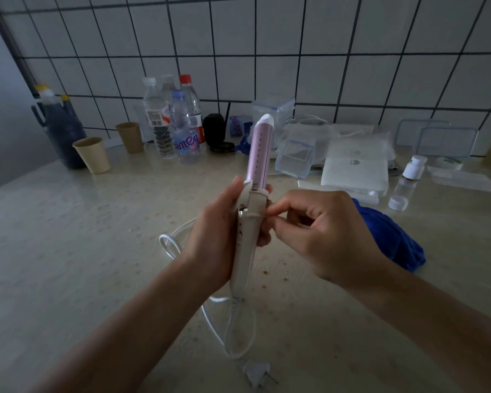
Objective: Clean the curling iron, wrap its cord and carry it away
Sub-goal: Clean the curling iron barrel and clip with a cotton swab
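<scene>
Head view: cleaning step. My left hand (210, 239) grips the curling iron (257, 154); my right hand (323, 236) is curled beside that grip, perhaps pinching grime. Next, wrap the cord (166, 245) hanging below.

A pink barrel dotted with small dark holes is seen on the white-tipped, cream-handled curling iron (257, 177); a white cord (210, 316), blue cloth (391, 236), beige speckled worktop (82, 236) and dark-grouted white wall tiles (295, 38) are shown.

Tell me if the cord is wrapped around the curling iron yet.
No, the cord trails loose from the curling iron onto the counter.
</scene>
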